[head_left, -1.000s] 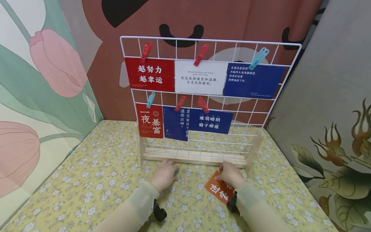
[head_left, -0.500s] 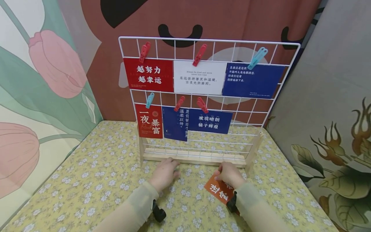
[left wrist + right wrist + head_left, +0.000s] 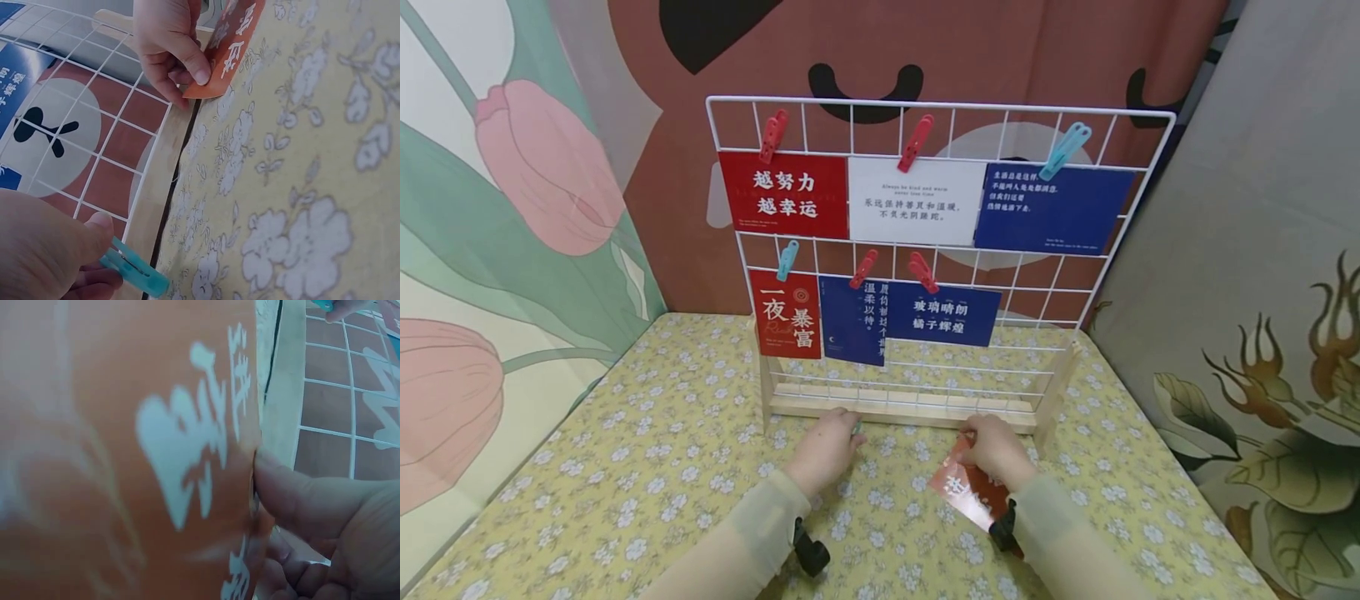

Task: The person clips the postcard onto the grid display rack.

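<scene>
My left hand (image 3: 826,450) pinches a teal clothespin (image 3: 137,267) between thumb and fingers, low in front of the rack's wooden base. In the head view the fingers hide most of that clothespin. My right hand (image 3: 997,450) grips an orange card (image 3: 962,492) with white lettering by its edge, thumb on the near face. Light glares off the card, which fills much of the right wrist view. Both hands are near the front of a white wire grid rack (image 3: 940,106), the left one to the left of the card and apart from it.
Clothespins hold a red card (image 3: 786,221), a white card (image 3: 917,229) and a blue card (image 3: 1052,229) in the grid's upper row. Several more cards hang below. The wooden base (image 3: 902,410) stands on a yellow floral cloth (image 3: 647,450). Printed curtains surround the table.
The orange card has tilted in my right hand, so light now reflects off its face. My left fingers have shifted slightly around the clothespin.
</scene>
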{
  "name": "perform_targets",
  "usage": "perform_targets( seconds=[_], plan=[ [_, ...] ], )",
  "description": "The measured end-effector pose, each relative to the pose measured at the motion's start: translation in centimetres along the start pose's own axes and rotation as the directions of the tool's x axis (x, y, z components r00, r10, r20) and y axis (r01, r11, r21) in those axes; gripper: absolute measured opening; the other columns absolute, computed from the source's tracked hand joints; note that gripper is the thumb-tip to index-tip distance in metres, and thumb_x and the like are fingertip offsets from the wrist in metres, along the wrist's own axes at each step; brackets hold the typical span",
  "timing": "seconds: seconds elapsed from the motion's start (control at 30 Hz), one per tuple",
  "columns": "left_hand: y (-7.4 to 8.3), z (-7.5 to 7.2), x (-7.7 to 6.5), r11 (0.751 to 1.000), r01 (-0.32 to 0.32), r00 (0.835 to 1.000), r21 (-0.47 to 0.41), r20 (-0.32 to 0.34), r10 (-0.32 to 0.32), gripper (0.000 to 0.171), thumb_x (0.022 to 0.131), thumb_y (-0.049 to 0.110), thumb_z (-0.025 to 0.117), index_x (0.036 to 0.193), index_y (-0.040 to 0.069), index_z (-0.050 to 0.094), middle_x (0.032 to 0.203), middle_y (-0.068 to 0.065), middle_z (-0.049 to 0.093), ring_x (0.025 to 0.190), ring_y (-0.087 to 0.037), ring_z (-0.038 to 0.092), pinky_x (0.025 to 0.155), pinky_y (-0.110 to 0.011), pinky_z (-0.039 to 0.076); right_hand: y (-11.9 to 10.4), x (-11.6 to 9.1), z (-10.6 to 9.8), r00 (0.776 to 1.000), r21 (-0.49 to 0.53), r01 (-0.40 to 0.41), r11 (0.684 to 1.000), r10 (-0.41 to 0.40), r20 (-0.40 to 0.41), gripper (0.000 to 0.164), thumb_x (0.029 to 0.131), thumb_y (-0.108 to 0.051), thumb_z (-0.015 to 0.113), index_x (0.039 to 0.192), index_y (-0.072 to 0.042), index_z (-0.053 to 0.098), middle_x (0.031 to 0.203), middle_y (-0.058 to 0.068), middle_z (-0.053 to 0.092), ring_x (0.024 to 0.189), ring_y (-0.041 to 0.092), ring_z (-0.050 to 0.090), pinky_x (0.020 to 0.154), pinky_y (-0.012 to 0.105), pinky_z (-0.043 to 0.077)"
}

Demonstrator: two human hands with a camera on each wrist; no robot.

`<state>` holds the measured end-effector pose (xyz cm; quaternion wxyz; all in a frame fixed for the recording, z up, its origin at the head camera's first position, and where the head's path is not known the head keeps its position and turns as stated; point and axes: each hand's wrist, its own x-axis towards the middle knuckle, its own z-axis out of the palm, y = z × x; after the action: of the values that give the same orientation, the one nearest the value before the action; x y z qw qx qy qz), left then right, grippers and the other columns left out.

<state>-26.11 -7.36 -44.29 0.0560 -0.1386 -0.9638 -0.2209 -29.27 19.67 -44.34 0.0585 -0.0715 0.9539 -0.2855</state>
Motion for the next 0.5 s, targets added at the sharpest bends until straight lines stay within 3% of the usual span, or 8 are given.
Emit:
perform_targets(
  seconds=[0.13, 0.33, 0.5],
  plan=[
    [0.0, -0.1, 0.0, 0.999, 0.007, 1.000, -0.039, 0.011, -0.006, 0.036, 0.094, 0.020, 0.063, 0.123, -0.001, 0.060, 0.107, -0.010, 0.063, 0.095, -0.023, 0.062, 0.081, -0.037, 0.052, -0.3, -0.3, -1.2, 0.999, -0.002, 0.037, 0.999, -0.037, -0.016, 0.033, 0.078, -0.009, 0.080, 0.109, -0.004, 0.070, 0.106, 0.013, 0.065, 0.084, 0.023, 0.059, 0.069, 0.040, 0.050],
    [0.0, -0.7, 0.0, 0.986, 0.046, 0.998, -0.161, 0.043, -0.039, 0.034, 0.093, 0.017, 0.064, 0.121, -0.001, 0.062, 0.109, -0.013, 0.062, 0.080, -0.016, 0.060, 0.070, -0.034, 0.052, -0.3, -0.8, -4.0, 0.998, -0.034, 0.037, 0.999, -0.039, -0.050, 0.010, 0.086, -0.013, 0.071, 0.095, -0.007, 0.073, 0.089, 0.005, 0.066, 0.075, 0.019, 0.058, 0.067, 0.039, 0.049],
    [0.1, -1.3, 0.1, 0.980, 0.062, 0.996, -0.187, 0.081, -0.048, 0.031, 0.093, 0.017, 0.065, 0.119, 0.000, 0.064, 0.111, -0.013, 0.061, 0.086, -0.019, 0.060, 0.074, -0.037, 0.052, 0.0, -1.5, -6.6, 0.999, 0.046, 0.037, 0.998, -0.036, -0.030, 0.010, 0.091, -0.012, 0.065, 0.097, -0.006, 0.071, 0.091, 0.007, 0.065, 0.074, 0.018, 0.059, 0.065, 0.038, 0.050]
  ],
)
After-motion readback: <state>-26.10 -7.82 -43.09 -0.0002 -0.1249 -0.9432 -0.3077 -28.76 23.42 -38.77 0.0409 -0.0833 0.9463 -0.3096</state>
